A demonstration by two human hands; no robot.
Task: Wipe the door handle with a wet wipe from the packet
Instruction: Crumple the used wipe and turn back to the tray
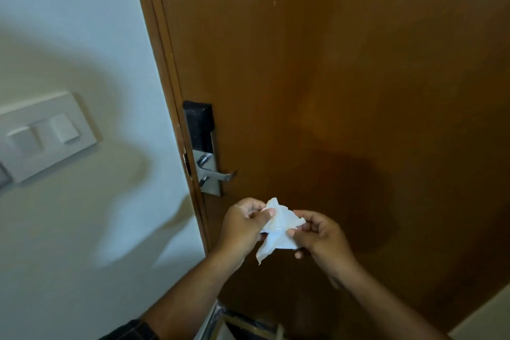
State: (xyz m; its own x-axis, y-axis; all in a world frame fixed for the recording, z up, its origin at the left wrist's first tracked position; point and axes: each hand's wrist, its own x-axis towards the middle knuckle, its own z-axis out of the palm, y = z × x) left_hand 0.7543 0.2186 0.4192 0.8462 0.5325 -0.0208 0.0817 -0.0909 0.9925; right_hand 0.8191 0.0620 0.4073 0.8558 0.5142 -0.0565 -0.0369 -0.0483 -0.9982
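A crumpled white wet wipe point(278, 225) is held between both hands in front of the brown door point(345, 77). My left hand point(242, 225) pinches its left side and my right hand point(320, 232) pinches its right side. The silver lever handle point(220, 175) sits on a metal lock plate point(208, 171) with a black top section, just above and left of my hands, and nothing touches it. No wipe packet is in view.
A white wall point(82, 215) is left of the door frame point(171, 96), with a white switch plate point(47, 135) on it. Below my forearms, a dark object with a tan edge point(248, 326) shows at the bottom of the frame.
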